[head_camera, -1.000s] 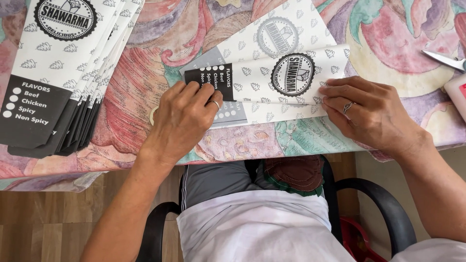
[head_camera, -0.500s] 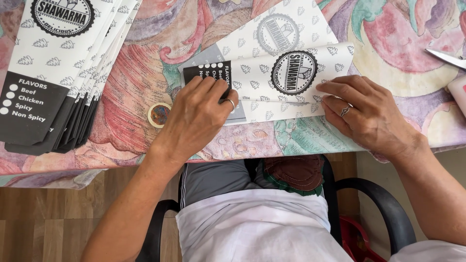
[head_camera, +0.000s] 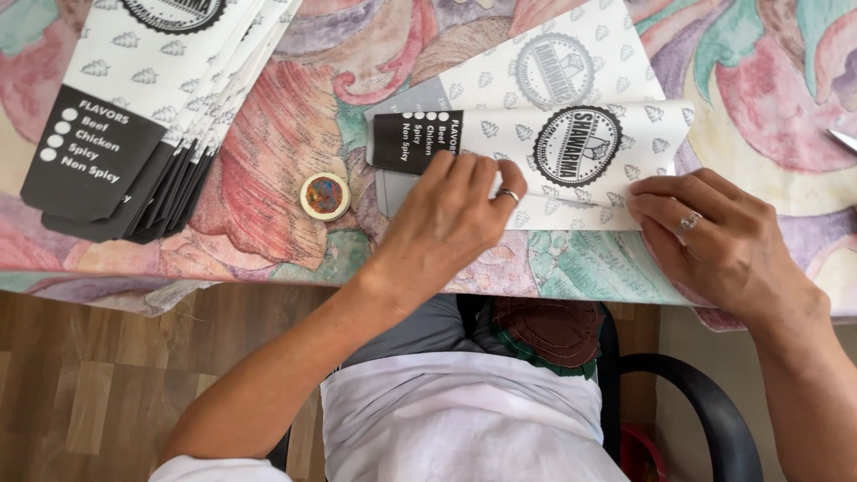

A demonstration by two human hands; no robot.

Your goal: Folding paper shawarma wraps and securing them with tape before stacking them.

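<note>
Wrapper (head_camera: 571, 170): thin, light paper, creases easily; hold at folded edges.
Left hand (head_camera: 446, 228): fingers together, pressing the fold.
Right hand (head_camera: 714, 241): fingers flat, pinning the wrapper's edge.

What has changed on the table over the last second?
The left hand slid right along the folded paper wrapper, uncovering a small round tape roll. The right hand kept pressing the wrapper's right end; the stack of flat wrappers stayed put.

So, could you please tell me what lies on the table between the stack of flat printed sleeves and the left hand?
In the head view, a small roll of tape lies between the stack and the left hand.
</note>
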